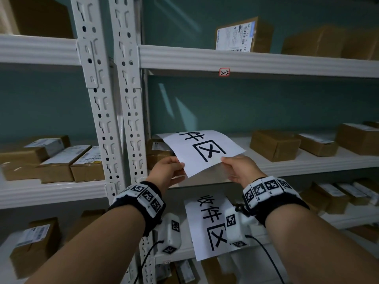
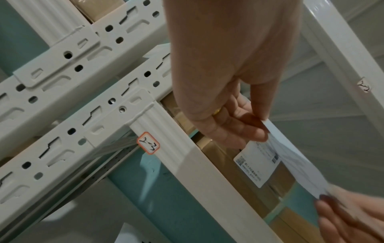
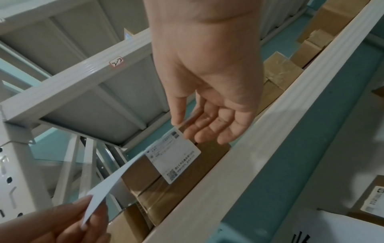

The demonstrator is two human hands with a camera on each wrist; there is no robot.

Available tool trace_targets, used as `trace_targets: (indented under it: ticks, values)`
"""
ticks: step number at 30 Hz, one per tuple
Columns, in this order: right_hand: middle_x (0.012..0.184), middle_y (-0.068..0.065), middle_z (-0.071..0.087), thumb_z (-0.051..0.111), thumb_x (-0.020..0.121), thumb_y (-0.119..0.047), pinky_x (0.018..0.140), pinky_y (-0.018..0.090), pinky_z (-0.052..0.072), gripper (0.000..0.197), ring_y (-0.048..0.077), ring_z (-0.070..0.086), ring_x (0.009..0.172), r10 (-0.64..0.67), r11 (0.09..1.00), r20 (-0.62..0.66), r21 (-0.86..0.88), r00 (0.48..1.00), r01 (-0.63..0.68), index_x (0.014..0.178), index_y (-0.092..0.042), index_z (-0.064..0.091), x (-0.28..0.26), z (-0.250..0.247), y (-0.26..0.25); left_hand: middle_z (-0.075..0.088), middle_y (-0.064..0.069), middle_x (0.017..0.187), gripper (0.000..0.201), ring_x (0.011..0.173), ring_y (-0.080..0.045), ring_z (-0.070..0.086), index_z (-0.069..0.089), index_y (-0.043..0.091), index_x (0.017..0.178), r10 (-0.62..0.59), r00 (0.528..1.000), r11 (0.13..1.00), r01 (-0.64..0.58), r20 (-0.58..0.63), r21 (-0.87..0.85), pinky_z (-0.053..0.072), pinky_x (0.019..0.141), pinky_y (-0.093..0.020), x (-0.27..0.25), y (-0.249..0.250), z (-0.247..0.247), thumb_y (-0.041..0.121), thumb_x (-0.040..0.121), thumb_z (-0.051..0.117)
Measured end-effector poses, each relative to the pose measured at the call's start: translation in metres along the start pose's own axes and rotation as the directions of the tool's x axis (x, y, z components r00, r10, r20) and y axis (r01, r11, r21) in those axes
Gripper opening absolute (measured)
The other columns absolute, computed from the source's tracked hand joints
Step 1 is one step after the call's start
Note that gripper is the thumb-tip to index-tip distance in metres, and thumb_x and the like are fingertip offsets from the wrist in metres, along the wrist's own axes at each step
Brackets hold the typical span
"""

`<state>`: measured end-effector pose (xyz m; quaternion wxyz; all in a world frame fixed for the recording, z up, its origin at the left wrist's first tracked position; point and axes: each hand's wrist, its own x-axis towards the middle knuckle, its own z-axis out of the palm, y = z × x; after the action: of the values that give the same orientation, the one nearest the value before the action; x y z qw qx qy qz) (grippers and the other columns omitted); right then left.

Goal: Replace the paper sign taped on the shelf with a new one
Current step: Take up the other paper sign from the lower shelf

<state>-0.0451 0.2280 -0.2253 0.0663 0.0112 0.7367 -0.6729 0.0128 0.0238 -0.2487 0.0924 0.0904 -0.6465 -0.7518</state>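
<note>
Both hands hold one white sheet (image 1: 202, 149) out in front of the middle shelf (image 1: 307, 163), its far end tilted up and away. It bears big black characters, the nearest a boxed cross. The left hand (image 1: 169, 168) pinches the near left corner between thumb and fingers; the right hand (image 1: 239, 168) pinches the near right edge the same way. A second sheet (image 1: 207, 226) with like characters hangs on the shelf edge below, partly behind the right wrist. Brown boxes (image 1: 274, 144) sit on the shelves all round, some just behind the held sheet. A small red-rimmed tag (image 1: 224, 72) is stuck on the beam above.
</note>
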Motion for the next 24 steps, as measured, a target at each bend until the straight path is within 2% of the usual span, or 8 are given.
trace_targets:
  ticks: [6, 10, 12, 14, 17, 20, 22, 24]
  values:
    - [0.083, 0.008, 0.064, 0.062, 0.086, -0.008, 0.056, 0.025, 0.042, 0.018, 0.017, 0.057, 0.067, -0.149, 0.988, -0.069, 0.035, 0.986, 0.152, 0.071, -0.014, 0.054, -0.005, 0.002, -0.017, 0.065, -0.008, 0.078, 0.017, 0.071, -0.02, 0.065, 0.051, 0.012, 0.076, -0.016, 0.999, 1.0, 0.015, 0.044, 0.019, 0.057, 0.069, -0.03, -0.006, 0.003, 0.007, 0.001, 0.089, 0.057]
    - [0.102, 0.015, 0.067, 0.056, 0.084, 0.004, 0.089, 0.042, 0.053, 0.019, 0.029, 0.065, 0.093, -0.217, 0.97, -0.051, 0.096, 0.975, 0.221, 0.079, -0.014, 0.059, -0.013, 0.003, -0.031, 0.068, -0.01, 0.085, 0.009, 0.078, -0.022, 0.067, 0.055, 0.011, 0.083, 0.005, 0.998, 1.0, -0.006, 0.061, 0.008, 0.057, 0.076, -0.034, -0.013, 0.012, 0.007, 0.005, 0.088, 0.06]
    - [0.104, 0.012, 0.066, 0.052, 0.084, 0.006, 0.093, 0.043, 0.052, 0.021, 0.029, 0.064, 0.098, -0.231, 0.964, -0.042, 0.122, 0.972, 0.234, 0.088, -0.012, 0.062, -0.019, 0.002, -0.039, 0.07, -0.011, 0.088, 0.007, 0.079, -0.022, 0.069, 0.055, 0.01, 0.088, 0.03, 0.998, 1.0, -0.029, 0.055, -0.012, 0.057, 0.078, -0.035, -0.016, 0.019, 0.007, 0.005, 0.088, 0.06]
    - [0.103, 0.012, 0.067, 0.049, 0.084, 0.006, 0.089, 0.04, 0.053, 0.024, 0.027, 0.064, 0.095, -0.256, 0.957, -0.051, 0.125, 0.965, 0.26, 0.096, -0.01, 0.062, -0.024, 0.0, -0.047, 0.066, -0.015, 0.092, 0.01, 0.083, -0.026, 0.067, 0.053, 0.009, 0.092, 0.055, 0.998, 0.998, -0.054, 0.037, -0.043, 0.057, 0.082, -0.037, -0.018, 0.027, 0.005, 0.006, 0.087, 0.061]
    - [0.103, 0.016, 0.069, 0.053, 0.076, 0.001, 0.091, 0.042, 0.051, 0.022, 0.031, 0.064, 0.097, -0.273, 0.957, -0.093, 0.08, 0.958, 0.28, 0.091, -0.009, 0.064, -0.028, -0.003, -0.055, 0.056, -0.017, 0.093, 0.013, 0.083, -0.027, 0.059, 0.049, 0.013, 0.084, 0.099, 0.995, 0.986, -0.098, -0.003, -0.136, 0.055, 0.087, -0.041, -0.022, 0.039, 0.0, 0.006, 0.087, 0.06]
    - [0.093, 0.013, 0.064, 0.051, 0.075, -0.001, 0.078, 0.035, 0.046, 0.016, 0.029, 0.059, 0.088, -0.253, 0.966, -0.118, 0.032, 0.96, 0.258, 0.086, -0.006, 0.061, -0.033, -0.008, -0.059, 0.059, -0.006, 0.066, 0.016, 0.054, -0.017, 0.061, 0.046, 0.016, 0.079, 0.138, 0.99, 0.95, -0.134, -0.008, -0.282, 0.049, 0.084, -0.043, -0.028, 0.049, -0.003, 0.012, 0.092, 0.054]
    - [0.082, 0.01, 0.057, 0.048, 0.075, 0.0, 0.068, 0.032, 0.039, 0.009, 0.026, 0.052, 0.079, -0.231, 0.972, -0.126, 0.009, 0.965, 0.234, 0.076, -0.007, 0.055, -0.039, -0.011, -0.062, 0.057, -0.002, 0.066, 0.005, 0.049, -0.011, 0.062, 0.053, 0.015, 0.095, 0.141, 0.989, 0.92, -0.148, -0.045, -0.364, 0.052, 0.079, -0.036, -0.031, 0.054, -0.004, 0.018, 0.093, 0.052]
    - [0.076, 0.01, 0.051, 0.046, 0.075, 0.001, 0.064, 0.03, 0.035, 0.01, 0.024, 0.046, 0.074, -0.205, 0.978, -0.156, -0.004, 0.966, 0.207, 0.07, -0.007, 0.05, -0.04, -0.015, -0.062, 0.059, -0.003, 0.08, 0.02, 0.063, -0.013, 0.063, 0.057, 0.011, 0.106, 0.136, 0.987, 0.891, -0.16, -0.087, -0.425, 0.053, 0.075, -0.032, -0.033, 0.059, -0.006, 0.024, 0.092, 0.054]
